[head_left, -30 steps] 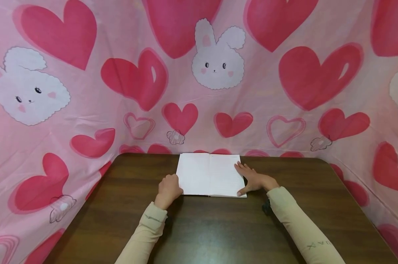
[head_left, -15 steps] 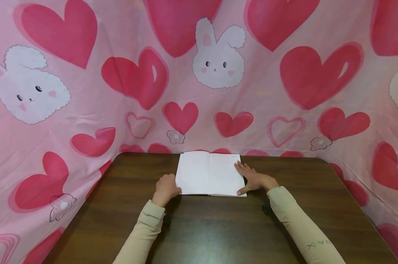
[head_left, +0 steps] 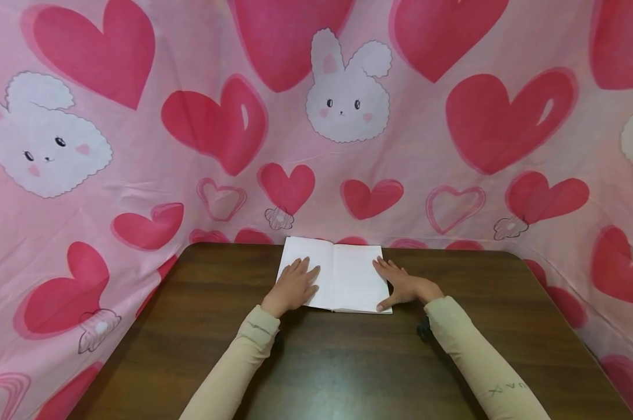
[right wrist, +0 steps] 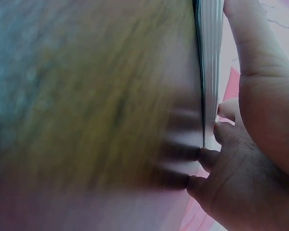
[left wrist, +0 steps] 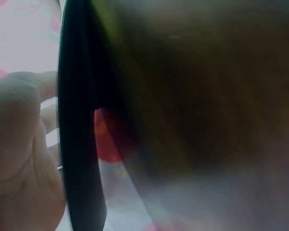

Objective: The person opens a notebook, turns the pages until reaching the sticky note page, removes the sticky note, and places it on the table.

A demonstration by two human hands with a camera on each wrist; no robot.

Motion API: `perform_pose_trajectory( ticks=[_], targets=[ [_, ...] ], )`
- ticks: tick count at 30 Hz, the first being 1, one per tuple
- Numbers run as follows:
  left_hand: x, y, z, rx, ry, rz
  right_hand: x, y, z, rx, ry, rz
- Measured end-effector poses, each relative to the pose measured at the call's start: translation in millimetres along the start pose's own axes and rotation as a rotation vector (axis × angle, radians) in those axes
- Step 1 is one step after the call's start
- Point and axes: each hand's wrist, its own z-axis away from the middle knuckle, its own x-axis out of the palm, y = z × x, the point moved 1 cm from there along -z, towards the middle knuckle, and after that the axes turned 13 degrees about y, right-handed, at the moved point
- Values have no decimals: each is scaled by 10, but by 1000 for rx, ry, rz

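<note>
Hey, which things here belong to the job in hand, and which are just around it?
Part of the job:
Open notebook
Left grip, fingers spread over its left side
Right grip, at its right edge

Just around:
Dark wooden table, underneath
Pink heart-and-rabbit cloth, hanging behind

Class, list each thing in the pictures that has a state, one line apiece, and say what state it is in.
Book: open, pages facing up, no writing legible
Left hand: fingers spread over the left page
Right hand: fingers spread at the outer edge of the right page
Sleeves: covering both forearms
Pink cloth: hung up behind the table, creased
</note>
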Motion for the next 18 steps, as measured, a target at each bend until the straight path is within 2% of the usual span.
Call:
perform_pose_trajectory(
  ticks=[4, 9, 13, 18],
  targets=[
    [46, 23, -156, -14, -60, 57, 12, -1, -8, 4, -3, 7],
    [121, 30, -309, -25, -88, 77, 10, 23, -14, 6, -2, 7],
    [185, 22, -368, -45, -122, 85, 7, 21, -11, 7, -5, 2],
    [270, -15, -375, -92, -198, 101, 10, 4, -5, 10, -1, 3]
  ],
)
